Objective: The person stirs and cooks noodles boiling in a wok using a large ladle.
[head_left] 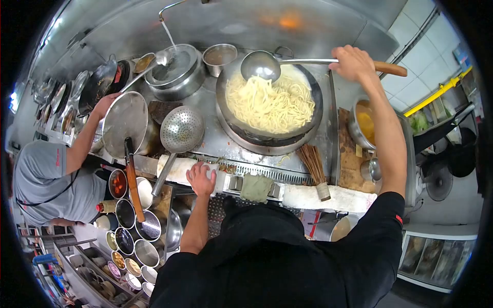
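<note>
My right hand (354, 62) is closed around the long handle of a steel ladle (260, 65). The ladle's bowl rests against pale noodles (272, 105) heaped in a large wok (224, 113). My left hand (201, 179) has its fingers spread by the stove's front ledge, over or on a white cloth (179, 171); contact is unclear. Just to its left, a perforated skimmer (182, 129) lies with its handle slanting toward me. A bundled bamboo brush (314, 167) leans on the front edge to the wok's right.
At left, a co-worker in a grey shirt (43, 172) holds another ladle (163, 57). Water runs from a tap (168, 32) into a pot (177, 92). Several seasoning containers (147, 251) stand lower left. A bowl of yellow liquid (365, 123) sits at right.
</note>
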The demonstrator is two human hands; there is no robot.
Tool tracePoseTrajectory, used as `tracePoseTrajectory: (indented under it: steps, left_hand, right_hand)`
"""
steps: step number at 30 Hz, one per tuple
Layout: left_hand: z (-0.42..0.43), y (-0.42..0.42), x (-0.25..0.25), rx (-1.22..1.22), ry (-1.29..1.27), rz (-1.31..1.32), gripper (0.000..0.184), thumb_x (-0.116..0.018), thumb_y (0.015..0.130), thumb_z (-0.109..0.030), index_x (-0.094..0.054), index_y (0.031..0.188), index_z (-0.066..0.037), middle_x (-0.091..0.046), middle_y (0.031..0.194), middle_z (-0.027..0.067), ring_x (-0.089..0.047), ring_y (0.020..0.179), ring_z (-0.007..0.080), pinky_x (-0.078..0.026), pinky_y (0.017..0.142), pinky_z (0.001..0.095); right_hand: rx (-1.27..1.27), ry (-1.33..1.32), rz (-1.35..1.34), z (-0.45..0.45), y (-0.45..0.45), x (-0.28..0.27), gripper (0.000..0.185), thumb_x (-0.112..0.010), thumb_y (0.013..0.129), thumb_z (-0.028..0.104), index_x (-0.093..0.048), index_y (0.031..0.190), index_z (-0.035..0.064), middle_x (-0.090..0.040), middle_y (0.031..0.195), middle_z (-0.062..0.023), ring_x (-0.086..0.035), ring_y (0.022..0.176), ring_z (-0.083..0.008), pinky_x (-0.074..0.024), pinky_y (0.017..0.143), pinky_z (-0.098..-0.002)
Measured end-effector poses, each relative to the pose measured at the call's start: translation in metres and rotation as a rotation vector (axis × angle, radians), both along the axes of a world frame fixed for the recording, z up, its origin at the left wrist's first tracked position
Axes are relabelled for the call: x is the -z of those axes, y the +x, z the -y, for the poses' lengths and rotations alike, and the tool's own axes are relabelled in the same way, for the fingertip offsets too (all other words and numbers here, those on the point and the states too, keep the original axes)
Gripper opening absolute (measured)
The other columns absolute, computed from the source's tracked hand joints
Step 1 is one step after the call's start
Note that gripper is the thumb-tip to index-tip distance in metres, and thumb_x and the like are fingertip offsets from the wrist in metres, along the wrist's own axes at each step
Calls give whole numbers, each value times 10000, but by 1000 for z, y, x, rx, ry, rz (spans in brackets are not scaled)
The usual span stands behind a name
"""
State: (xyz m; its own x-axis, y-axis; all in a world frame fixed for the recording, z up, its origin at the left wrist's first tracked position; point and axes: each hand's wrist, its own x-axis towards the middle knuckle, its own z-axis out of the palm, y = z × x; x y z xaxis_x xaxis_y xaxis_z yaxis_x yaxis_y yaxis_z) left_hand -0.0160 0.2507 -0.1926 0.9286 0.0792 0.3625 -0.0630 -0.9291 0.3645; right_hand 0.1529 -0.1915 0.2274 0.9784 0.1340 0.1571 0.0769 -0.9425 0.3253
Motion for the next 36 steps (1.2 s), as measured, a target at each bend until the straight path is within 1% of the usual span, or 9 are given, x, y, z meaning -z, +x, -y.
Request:
tracePoseTrajectory:
  steps: [4,6,10,15,21,25,29,32,36]
  left_hand:
    - [-1,1,-1,4,-3,-17,227,-690,797,-318,-600,934,-160,-566,1251,34,-453,1254,280,-226,1105,542]
    - [-1,1,-2,8,-5,-24,227,-691,795,-316,-601,932,-159,-564,1254,36,-452,1254,281,-225,1106,541]
    - [0,1,-2,13,-3,-11,232,-691,793,-317,-600,933,-157,-563,1252,39,-455,1249,279,-226,1106,540]
    - [1,0,-3,6,-11,31,238,-689,793,-320,-597,934,-152,-566,1243,46,-463,1239,279,-231,1098,541]
    - [1,-1,-4,12,-7,28,246,-699,784,-310,-586,930,-147,-575,1245,47,-467,1238,276,-244,1088,536]
    - [0,-1,-3,21,-8,42,245,-698,784,-307,-583,931,-149,-575,1241,47,-470,1234,276,-245,1085,536]
    - [1,0,-5,25,-2,40,242,-696,786,-306,-581,931,-150,-576,1238,46,-471,1232,274,-248,1080,536]
    - [0,0,-4,30,-10,46,240,-693,789,-308,-580,931,-150,-576,1238,45,-471,1231,274,-249,1080,532]
    - [1,0,-3,26,1,66,235,-693,788,-308,-584,924,-150,-577,1240,44,-472,1226,275,-251,1080,528]
  right_hand:
    - [-101,-90,233,-8,-6,-18,216,-715,807,256,-683,929,81,-695,910,-130,-676,901,-321,-525,782,-449]
    - [-281,-228,448,7,10,-17,172,-720,777,220,-659,885,101,-671,821,-85,-663,821,-283,-521,720,-423]
    - [-350,-308,599,42,41,19,154,-717,769,208,-635,851,108,-646,780,-51,-638,803,-267,-510,684,-415]
    - [-272,-217,526,78,59,87,142,-694,782,215,-637,848,103,-642,781,-63,-631,841,-276,-528,665,-422]
    - [168,-6,71,92,42,152,286,-660,860,356,-659,936,80,-670,1022,-114,-645,987,-317,-539,781,-464]
    - [252,123,-184,87,30,157,442,-689,827,464,-686,1062,89,-675,1052,-148,-644,1004,-353,-508,890,-477]
    - [224,200,-238,78,24,132,465,-712,803,482,-708,1060,95,-679,1049,-167,-643,1009,-365,-514,886,-463]
    - [196,119,-297,63,26,94,416,-706,822,468,-725,989,88,-685,1077,-142,-640,1046,-338,-512,901,-452]
    - [74,26,-242,53,29,52,388,-739,791,442,-729,946,86,-698,1005,-137,-653,1011,-331,-521,854,-460]
